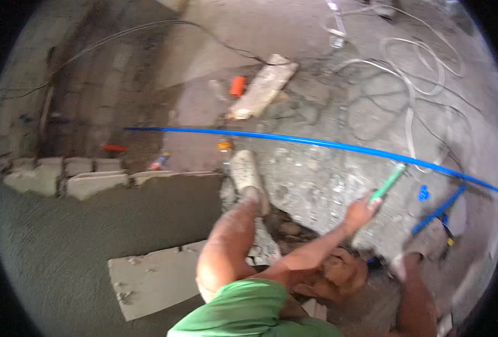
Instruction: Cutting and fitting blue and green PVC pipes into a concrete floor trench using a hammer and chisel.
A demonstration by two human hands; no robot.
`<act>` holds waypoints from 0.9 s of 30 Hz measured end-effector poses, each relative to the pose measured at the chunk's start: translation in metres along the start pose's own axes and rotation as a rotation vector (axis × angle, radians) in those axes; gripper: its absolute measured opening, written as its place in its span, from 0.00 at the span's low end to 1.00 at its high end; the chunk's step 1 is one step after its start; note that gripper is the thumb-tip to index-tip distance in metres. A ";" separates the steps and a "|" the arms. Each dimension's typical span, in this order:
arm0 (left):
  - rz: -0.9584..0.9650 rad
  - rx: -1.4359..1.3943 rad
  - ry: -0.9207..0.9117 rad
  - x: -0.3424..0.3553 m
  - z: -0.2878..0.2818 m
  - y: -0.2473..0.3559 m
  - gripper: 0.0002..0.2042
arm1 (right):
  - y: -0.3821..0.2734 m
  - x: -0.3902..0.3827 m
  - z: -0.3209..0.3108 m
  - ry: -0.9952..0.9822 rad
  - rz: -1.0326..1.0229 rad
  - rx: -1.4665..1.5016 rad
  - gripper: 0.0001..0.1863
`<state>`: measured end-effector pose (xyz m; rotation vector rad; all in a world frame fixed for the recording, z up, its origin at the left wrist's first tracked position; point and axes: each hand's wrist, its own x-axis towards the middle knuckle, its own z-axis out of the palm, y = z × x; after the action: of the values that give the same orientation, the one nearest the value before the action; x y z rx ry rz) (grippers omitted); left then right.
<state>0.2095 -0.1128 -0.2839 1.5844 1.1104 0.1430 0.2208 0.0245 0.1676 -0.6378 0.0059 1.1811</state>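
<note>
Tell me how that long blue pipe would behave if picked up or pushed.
The long blue pipe looks slim for its length, so it would probably flex lifted by one end. Its smooth, round-looking wall suggests it might roll when pushed, though the rough broken concrete could stop it.

Plain green garment [232,309] — pale, rounded-toe shoe [245,170].

A long blue pipe [316,141] stretched across the rough grey floor [308,194]. On its near side, the left hand [362,213] was wrapped around a green rod [389,182], whose far end came close to the pipe; a shorter blue piece [439,209] lay near the pipe's right part. Beyond the pipe were a whitish slab [265,87], an orange cylinder [238,86] and a looped pale cable [410,112].
</note>
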 end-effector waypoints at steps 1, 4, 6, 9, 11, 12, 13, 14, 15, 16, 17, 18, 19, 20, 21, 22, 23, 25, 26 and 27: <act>-0.090 0.045 -0.004 -0.002 -0.013 -0.010 0.26 | 0.007 0.007 -0.008 0.030 -0.010 -0.054 0.24; -0.071 0.005 0.044 -0.019 -0.004 -0.011 0.26 | -0.045 -0.080 -0.111 0.124 -0.169 -0.247 0.24; -0.149 0.007 0.082 -0.038 -0.010 -0.016 0.24 | -0.106 -0.233 -0.275 0.141 -0.234 -0.343 0.25; -0.173 0.008 0.175 -0.075 -0.004 -0.044 0.21 | -0.141 -0.344 -0.350 0.687 -0.374 -0.421 0.23; -0.130 0.012 0.087 -0.096 -0.004 -0.059 0.23 | -0.138 -0.330 -0.319 1.238 -0.474 -0.405 0.22; -0.124 0.001 0.079 -0.103 -0.005 -0.073 0.23 | -0.144 -0.334 -0.322 0.690 -0.284 -0.300 0.21; -0.165 -0.039 0.109 -0.109 -0.009 -0.093 0.24 | -0.147 -0.338 -0.324 0.135 -0.076 -0.184 0.20; -0.200 -0.079 0.120 -0.117 -0.010 -0.100 0.26 | -0.145 -0.343 -0.328 0.141 -0.087 -0.191 0.20; -0.092 0.075 0.179 -0.123 -0.014 -0.107 0.27 | -0.141 -0.348 -0.332 0.245 -0.140 -0.299 0.20; -0.133 0.044 0.112 -0.124 -0.014 -0.096 0.25 | -0.140 -0.353 -0.336 0.366 -0.206 -0.415 0.20; -0.179 0.026 0.056 -0.123 -0.022 -0.086 0.23 | -0.136 -0.351 -0.340 0.380 -0.222 -0.417 0.20; -0.131 0.024 0.127 -0.117 -0.034 -0.104 0.22 | -0.129 -0.343 -0.333 0.200 -0.189 -0.413 0.19; -0.086 0.022 0.206 -0.110 -0.047 -0.127 0.20 | -0.119 -0.333 -0.325 0.015 -0.149 -0.406 0.18; -0.135 -0.011 0.212 -0.104 -0.064 -0.138 0.19 | -0.106 -0.325 -0.320 0.006 -0.144 -0.407 0.18; -0.187 -0.044 0.214 -0.101 -0.078 -0.143 0.19 | -0.089 -0.318 -0.312 0.164 -0.149 -0.466 0.14; -0.275 -0.177 0.168 -0.100 -0.083 -0.132 0.18 | -0.076 -0.311 -0.309 0.341 -0.168 -0.532 0.11; -0.357 -0.313 0.097 -0.099 -0.078 -0.105 0.17 | -0.068 -0.306 -0.310 0.535 -0.204 -0.601 0.07; -0.386 -0.426 0.064 -0.105 -0.077 -0.062 0.18 | -0.048 -0.285 -0.337 0.544 -0.405 -0.932 0.06; -0.440 -0.295 0.010 -0.105 -0.085 -0.057 0.19 | -0.038 -0.276 -0.334 0.538 -0.405 -0.938 0.06; -0.495 -0.164 -0.032 -0.108 -0.096 -0.060 0.21 | -0.027 -0.268 -0.328 0.496 -0.343 -1.023 0.06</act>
<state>0.0570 -0.1266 -0.2505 1.1258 1.3941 -0.1197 0.2410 -0.3637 -0.0032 -1.7436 -0.2936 0.6023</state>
